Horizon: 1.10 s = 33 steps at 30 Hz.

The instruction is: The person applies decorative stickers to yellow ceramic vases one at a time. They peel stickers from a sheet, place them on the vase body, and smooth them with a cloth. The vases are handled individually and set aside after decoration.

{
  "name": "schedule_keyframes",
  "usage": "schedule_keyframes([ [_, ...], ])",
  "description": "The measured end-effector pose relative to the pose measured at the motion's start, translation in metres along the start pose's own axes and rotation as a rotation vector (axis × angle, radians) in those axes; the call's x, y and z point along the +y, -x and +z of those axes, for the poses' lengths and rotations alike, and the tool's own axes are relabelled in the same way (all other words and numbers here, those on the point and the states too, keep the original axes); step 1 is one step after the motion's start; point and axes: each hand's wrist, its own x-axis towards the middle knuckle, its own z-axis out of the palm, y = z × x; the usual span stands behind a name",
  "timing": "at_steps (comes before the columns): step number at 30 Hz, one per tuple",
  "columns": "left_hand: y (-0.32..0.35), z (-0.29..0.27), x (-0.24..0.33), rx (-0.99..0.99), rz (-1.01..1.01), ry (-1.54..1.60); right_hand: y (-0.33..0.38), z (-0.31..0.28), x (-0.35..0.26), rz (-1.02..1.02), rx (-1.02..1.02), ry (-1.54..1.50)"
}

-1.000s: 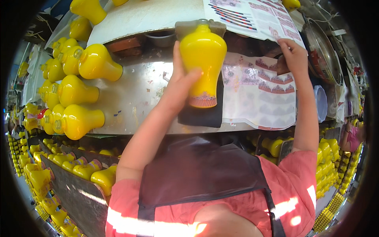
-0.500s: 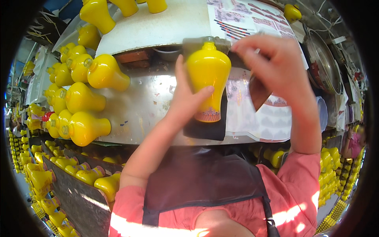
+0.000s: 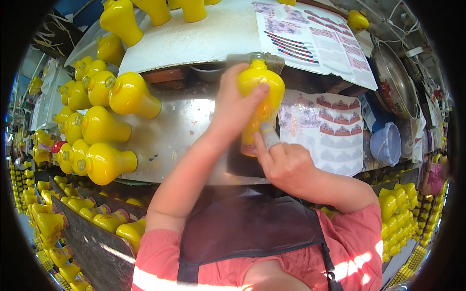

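A glossy yellow bottle (image 3: 274,94) with a clear glass neck lies tilted on the work surface, its neck pointing away from me and its patterned base toward me. My left hand (image 3: 233,106) is wrapped round its left side, thumb across the front. On the lower front, my right hand (image 3: 289,165) presses a stretched finger with a grey covering (image 3: 268,135); its other fingers are curled, and I see nothing held in them. A faint floral pattern shows beside that fingertip. Under the base is a dark cloth (image 3: 242,167), partly hidden by my arms.
Several yellow bottles (image 3: 109,162) lie at the left, more stand on the white board (image 3: 194,41) behind. Sheets of printed decals (image 3: 340,140) lie right of my bottle, others on the board. A pale bucket (image 3: 386,145) and a metal basin (image 3: 395,77) stand at the right.
My right hand has come down and inward from the upper right onto the bottle's lower front. A brown pointed shape below it is out of sight. My left hand has shifted over the bottle.
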Motion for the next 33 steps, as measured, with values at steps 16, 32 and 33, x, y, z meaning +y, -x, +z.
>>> schedule_keyframes([
  [16, 0.043, -0.002, -0.021, 0.075, 0.172, -0.006, -0.038, 0.032, 0.06, 0.521, -0.018, -0.485],
  [32, 0.03, -0.011, -0.026, 0.083, 0.512, -0.495, -0.035, 0.027, 0.083, 0.514, -0.111, -0.783],
  [33, 0.033, -0.01, -0.028, 0.071, 0.438, -0.327, -0.034, 0.026, 0.083, 0.606, -0.088, -0.877],
])
